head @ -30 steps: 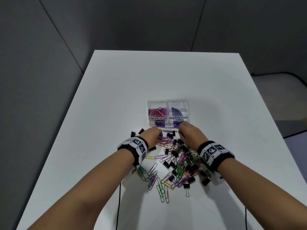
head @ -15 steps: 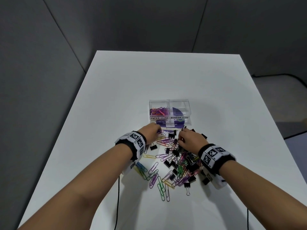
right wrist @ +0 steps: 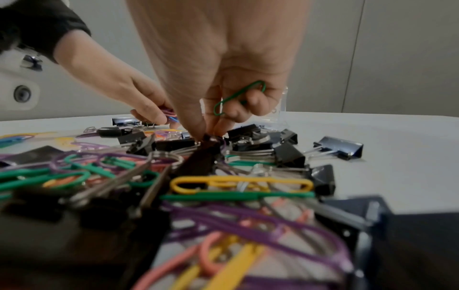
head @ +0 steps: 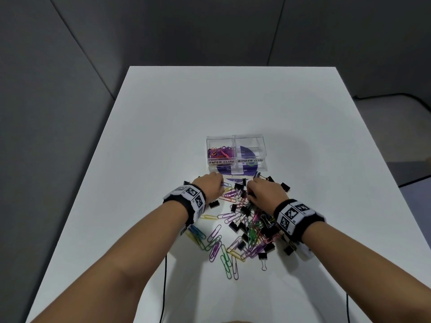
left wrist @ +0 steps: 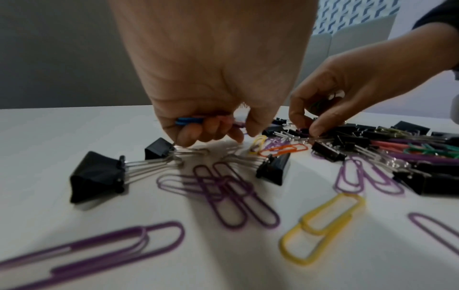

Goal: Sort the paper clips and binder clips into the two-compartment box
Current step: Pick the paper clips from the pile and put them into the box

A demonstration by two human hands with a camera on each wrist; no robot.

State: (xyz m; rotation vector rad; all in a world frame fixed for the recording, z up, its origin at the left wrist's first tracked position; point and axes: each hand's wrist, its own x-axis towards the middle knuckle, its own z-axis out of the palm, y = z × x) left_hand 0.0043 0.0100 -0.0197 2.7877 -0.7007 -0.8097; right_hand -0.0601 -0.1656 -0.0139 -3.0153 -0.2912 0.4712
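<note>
A clear two-compartment box (head: 235, 161) stands mid-table; its left half, labelled PAPER CLIPS, holds several coloured paper clips (head: 220, 152), its right half, labelled BINDER CLIPS, shows none. A mixed pile of coloured paper clips and black binder clips (head: 245, 227) lies in front of it. My left hand (head: 211, 187) is at the pile's far left and grips blue and purple paper clips (left wrist: 191, 120) in curled fingers. My right hand (head: 263, 192) keeps a green paper clip (right wrist: 238, 98) in curled fingers while thumb and forefinger pinch at a black binder clip (right wrist: 208, 143).
The white table (head: 233, 101) stretches away behind the box, with grey walls around it. Loose binder clips (head: 285, 187) lie right of my right hand and others (left wrist: 97, 176) left of my left hand. Two black cables (head: 164, 287) hang at the near edge.
Both hands stay at the far end of the pile. The left hand has shifted slightly left and nearer with its clips; the right hand has dropped onto the binder clips.
</note>
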